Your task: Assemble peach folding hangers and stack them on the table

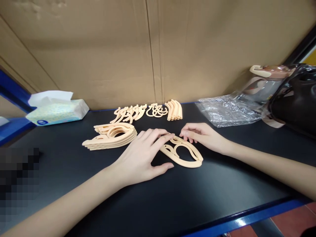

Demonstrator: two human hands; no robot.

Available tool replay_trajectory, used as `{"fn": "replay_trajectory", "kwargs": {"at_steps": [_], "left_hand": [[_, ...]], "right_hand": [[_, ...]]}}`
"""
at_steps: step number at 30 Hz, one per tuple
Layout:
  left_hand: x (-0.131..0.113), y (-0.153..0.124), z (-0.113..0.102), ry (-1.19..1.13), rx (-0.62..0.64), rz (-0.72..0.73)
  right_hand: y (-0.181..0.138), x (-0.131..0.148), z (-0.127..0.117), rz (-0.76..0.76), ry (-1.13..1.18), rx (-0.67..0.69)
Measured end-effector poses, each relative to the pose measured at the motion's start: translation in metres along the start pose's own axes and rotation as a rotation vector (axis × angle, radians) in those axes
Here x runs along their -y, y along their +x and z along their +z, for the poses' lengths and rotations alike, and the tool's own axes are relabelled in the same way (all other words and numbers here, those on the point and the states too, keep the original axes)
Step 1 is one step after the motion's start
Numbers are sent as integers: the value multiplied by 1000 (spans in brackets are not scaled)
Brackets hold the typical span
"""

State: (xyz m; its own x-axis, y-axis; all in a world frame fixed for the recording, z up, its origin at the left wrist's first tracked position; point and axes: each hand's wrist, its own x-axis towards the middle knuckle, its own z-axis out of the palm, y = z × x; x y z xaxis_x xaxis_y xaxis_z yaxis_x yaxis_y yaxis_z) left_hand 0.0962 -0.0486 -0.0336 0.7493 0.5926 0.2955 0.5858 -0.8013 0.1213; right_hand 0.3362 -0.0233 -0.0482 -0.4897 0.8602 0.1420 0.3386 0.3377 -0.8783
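Observation:
A cream folded travel hanger (184, 163) lies flat on the black table, its curved arms forming a loop around the hook. My left hand (145, 151) reaches over its far left end, fingers stretched out and touching it, thumb held apart above the table. At the hanger's far edge is my right hand (202, 135), with fingers curled and thumb close to the index finger; whatever lies between these fingertips is hidden. Left of my left hand sits a neat stack of similar folded hangers (111, 140).
Loose hanger arms (129, 113), hooks (156, 110) and curved bars (174, 110) lie in groups at the back. A tissue pack (58, 112) stands at the left. Clear plastic bags (229, 108) and a black bag (296, 98) occupy the right. Cardboard (111, 49) walls the back.

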Motion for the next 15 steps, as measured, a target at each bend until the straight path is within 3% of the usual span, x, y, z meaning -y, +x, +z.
{"fn": "replay_trajectory", "kwargs": {"at_steps": [8,11,15], "left_hand": [[9,-2,11,-134,74,-6],[8,-1,8,-152,82,17],[5,1,3,-68,58,0]], "right_hand": [[-2,7,-1,-231,-176,166],[-3,7,0,-231,-102,182],[-4,6,2,-140,-121,78]]}}
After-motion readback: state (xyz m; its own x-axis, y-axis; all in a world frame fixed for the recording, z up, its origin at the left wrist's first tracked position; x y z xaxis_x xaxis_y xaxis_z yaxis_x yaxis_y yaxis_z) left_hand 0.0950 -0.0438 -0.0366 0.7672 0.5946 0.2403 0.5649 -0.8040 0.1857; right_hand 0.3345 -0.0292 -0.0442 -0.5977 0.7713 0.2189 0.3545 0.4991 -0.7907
